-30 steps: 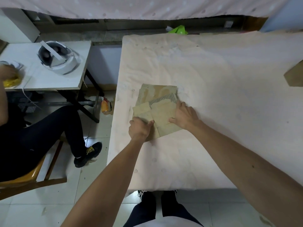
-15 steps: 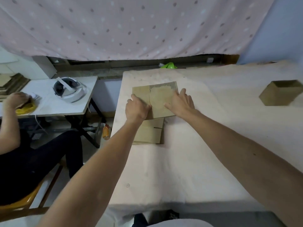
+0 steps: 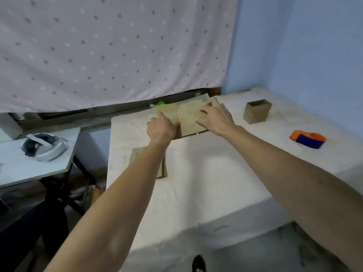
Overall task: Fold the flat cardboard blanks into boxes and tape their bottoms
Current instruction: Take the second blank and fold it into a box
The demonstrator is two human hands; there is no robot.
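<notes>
**Blank in hand, not yet squared open**

Leftmost on the bench (image 3: 216, 183), partly under the forearm: stack of flat blanks (image 3: 164, 170). Beyond it, tilted up toward the far side: cardboard blank (image 3: 188, 118), gripped at its left panel by the curled left hand (image 3: 162, 129) and pressed on its face by the flat, spread right hand (image 3: 216, 116). Further right: finished box (image 3: 257, 111), then tape dispenser (image 3: 308, 139), well apart. Risk of buckling off the crease under uneven pushing, and of slipping from the one-sided grip.
</notes>
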